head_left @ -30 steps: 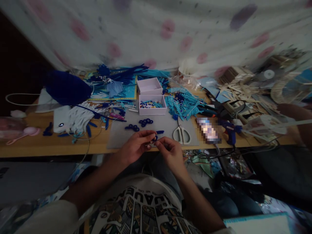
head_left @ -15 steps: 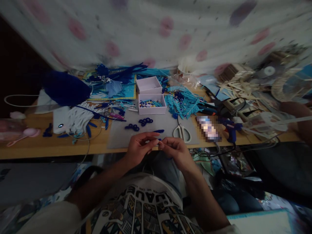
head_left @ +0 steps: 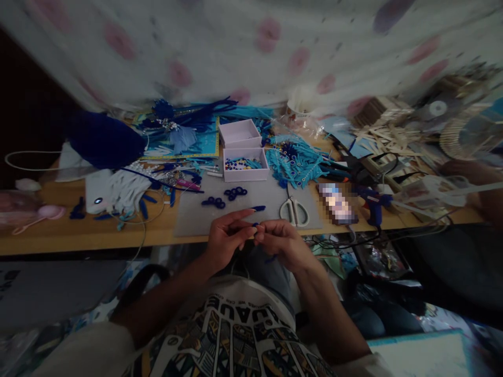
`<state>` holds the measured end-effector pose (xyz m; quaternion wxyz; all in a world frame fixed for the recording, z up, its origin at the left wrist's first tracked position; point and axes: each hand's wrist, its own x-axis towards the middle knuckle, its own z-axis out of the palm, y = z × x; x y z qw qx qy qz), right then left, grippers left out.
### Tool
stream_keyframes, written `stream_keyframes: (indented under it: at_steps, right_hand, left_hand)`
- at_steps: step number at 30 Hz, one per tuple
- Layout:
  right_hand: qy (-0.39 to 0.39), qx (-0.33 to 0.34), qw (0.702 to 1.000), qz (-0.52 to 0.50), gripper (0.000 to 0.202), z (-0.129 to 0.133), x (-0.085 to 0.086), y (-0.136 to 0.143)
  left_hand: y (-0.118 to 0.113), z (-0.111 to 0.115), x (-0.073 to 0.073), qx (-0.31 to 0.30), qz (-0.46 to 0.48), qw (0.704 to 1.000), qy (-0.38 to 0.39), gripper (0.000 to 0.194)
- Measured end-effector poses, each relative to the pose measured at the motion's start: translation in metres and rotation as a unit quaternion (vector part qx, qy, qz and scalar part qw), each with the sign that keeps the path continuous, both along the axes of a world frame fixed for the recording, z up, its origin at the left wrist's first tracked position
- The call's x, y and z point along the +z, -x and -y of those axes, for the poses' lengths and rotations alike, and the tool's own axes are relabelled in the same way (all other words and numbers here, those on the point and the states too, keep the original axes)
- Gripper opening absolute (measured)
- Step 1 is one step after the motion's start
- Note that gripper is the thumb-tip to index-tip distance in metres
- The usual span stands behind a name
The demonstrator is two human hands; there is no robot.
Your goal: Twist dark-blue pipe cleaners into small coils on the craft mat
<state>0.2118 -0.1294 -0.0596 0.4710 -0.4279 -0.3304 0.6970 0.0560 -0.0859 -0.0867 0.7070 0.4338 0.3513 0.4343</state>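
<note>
Above the table's front edge, my left hand [head_left: 226, 238] and my right hand [head_left: 283, 243] meet fingertip to fingertip. Both pinch a dark blue pipe cleaner [head_left: 255, 225], mostly hidden by the fingers; a blue end hangs under my right hand. Just beyond my left fingers lies a short dark blue fuzzy piece [head_left: 258, 208]. Two curled dark blue pipe-cleaner shapes with loops, one [head_left: 213, 202] nearer and one [head_left: 236, 193] farther, rest on the grey mat [head_left: 192, 222]. Scissors [head_left: 294, 212] with white handles lie right of my hands.
A white box [head_left: 245, 174] holds beads, its lid [head_left: 239, 133] behind it. Turquoise pieces [head_left: 296, 165] are heaped to the right, near a phone [head_left: 338, 203] and a blue glue gun [head_left: 373, 204]. White and blue craft pieces [head_left: 131, 188] lie left. Another person's arm [head_left: 467, 173] reaches in at right.
My hands stay together at nearly the same spot, the fingers shifting slightly on the blue pipe cleaner. A blue end now shows more plainly below my right hand.
</note>
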Motion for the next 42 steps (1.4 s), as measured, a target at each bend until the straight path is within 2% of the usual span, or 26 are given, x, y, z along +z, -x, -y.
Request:
stream_keyframes:
  at_steps: [4,7,9,11,13,14,15,16,17,19,20,21,22,24,26,27,28,29,30,34,35,36,38,39,40,42]
  right_hand:
    - [0.024,0.0,0.999,-0.044,0.024,-0.001,-0.001,0.0]
    - [0.053,0.024,0.994,-0.097,0.023,-0.001,-0.003,0.0]
    - [0.067,0.048,0.986,-0.142,0.022,0.001,-0.005,-0.002]
    - [0.068,0.078,0.979,-0.177,0.021,0.002,-0.007,-0.003]
    - [0.061,0.102,0.974,-0.194,0.021,0.004,-0.008,-0.004]
    - [0.058,0.109,0.974,-0.191,0.023,0.004,-0.007,-0.004]
    - [0.052,0.107,0.977,-0.177,0.024,0.005,-0.006,-0.004]
    - [0.041,0.096,0.983,-0.149,0.026,0.005,-0.005,-0.003]
    - [0.02,0.074,0.992,-0.103,0.028,0.006,-0.003,-0.002]
    - [-0.058,0.014,0.997,0.056,0.029,0.007,0.002,0.0]
    - [-0.113,-0.016,0.98,0.16,0.028,0.009,0.004,0.0]
    - [-0.17,-0.04,0.947,0.268,0.026,0.011,0.006,0.0]
    - [-0.224,-0.058,0.9,0.37,0.024,0.013,0.006,0.0]
    - [-0.309,-0.077,0.79,0.523,0.02,0.018,0.002,-0.003]
    - [-0.365,-0.09,0.704,0.603,0.021,0.023,-0.004,-0.005]
    - [-0.383,-0.093,0.68,0.619,0.024,0.024,-0.006,-0.006]
    - [-0.393,-0.097,0.672,0.62,0.025,0.025,-0.008,-0.006]
    - [-0.393,-0.101,0.683,0.607,0.025,0.025,-0.009,-0.005]
    - [-0.38,-0.105,0.713,0.58,0.023,0.025,-0.008,-0.003]
    - [-0.213,-0.071,0.919,0.325,0.027,0.024,0.001,0.005]
    - [-0.165,-0.049,0.951,0.256,0.032,0.024,0.003,0.007]
    - [-0.131,-0.032,0.969,0.209,0.035,0.024,0.005,0.008]
    - [-0.122,-0.033,0.967,0.219,0.034,0.025,0.008,0.008]
    - [-0.148,-0.052,0.949,0.274,0.03,0.026,0.009,0.008]
    - [-0.186,-0.076,0.916,0.347,0.026,0.027,0.011,0.008]
    - [-0.263,-0.109,0.819,0.498,0.021,0.028,0.012,0.008]
  left_hand:
    - [0.003,0.004,-0.005,0.045,-0.08,0.984,-0.152,0.033]
    - [0.008,0.002,-0.009,0.065,-0.122,0.932,-0.336,0.026]
    - [0.013,-0.008,-0.012,0.055,-0.139,0.866,-0.478,0.033]
    - [0.02,-0.021,-0.014,0.037,-0.153,0.772,-0.616,0.046]
    - [0.027,-0.033,-0.016,0.011,-0.165,0.678,-0.716,0.052]
    - [0.03,-0.037,-0.016,-0.007,-0.168,0.648,-0.743,0.053]
    - [0.033,-0.038,-0.014,-0.026,-0.173,0.639,-0.749,0.052]
    - [0.035,-0.036,-0.012,-0.046,-0.173,0.654,-0.734,0.051]
    - [0.037,-0.032,-0.008,-0.066,-0.167,0.698,-0.693,0.05]
    - [0.038,-0.018,0.005,-0.101,-0.133,0.841,-0.514,0.053]
    - [0.038,-0.012,0.013,-0.117,-0.107,0.919,-0.36,0.06]
    - [0.037,-0.006,0.022,-0.134,-0.069,0.967,-0.204,0.067]
    - [0.037,-0.003,0.031,-0.147,-0.019,0.986,-0.076,0.072]
    - [0.037,-0.001,0.046,-0.168,0.063,0.979,0.095,0.073]
    - [0.037,-0.004,0.055,-0.199,0.111,0.955,0.189,0.062]
    - [0.037,-0.004,0.056,-0.205,0.121,0.948,0.212,0.058]
    - [0.037,-0.003,0.055,-0.204,0.126,0.945,0.221,0.057]
    - [0.037,-0.001,0.052,-0.192,0.128,0.949,0.213,0.057]
    - [0.037,0.002,0.047,-0.175,0.126,0.958,0.188,0.057]
    - [0.039,0.013,0.025,-0.116,0.03,0.992,-0.046,0.061]
    - [0.04,0.013,0.021,-0.127,0.009,0.989,-0.07,0.053]
    - [0.041,0.012,0.019,-0.13,-0.004,0.988,-0.082,0.046]
    - [0.04,0.009,0.019,-0.093,0.01,0.995,-0.042,0.04]
    - [0.038,0.007,0.021,-0.065,0.027,0.998,0.003,0.04]
    - [0.035,0.006,0.022,-0.037,0.042,0.997,0.053,0.04]
    - [0.028,0.005,0.025,-0.012,0.048,0.991,0.123,0.036]
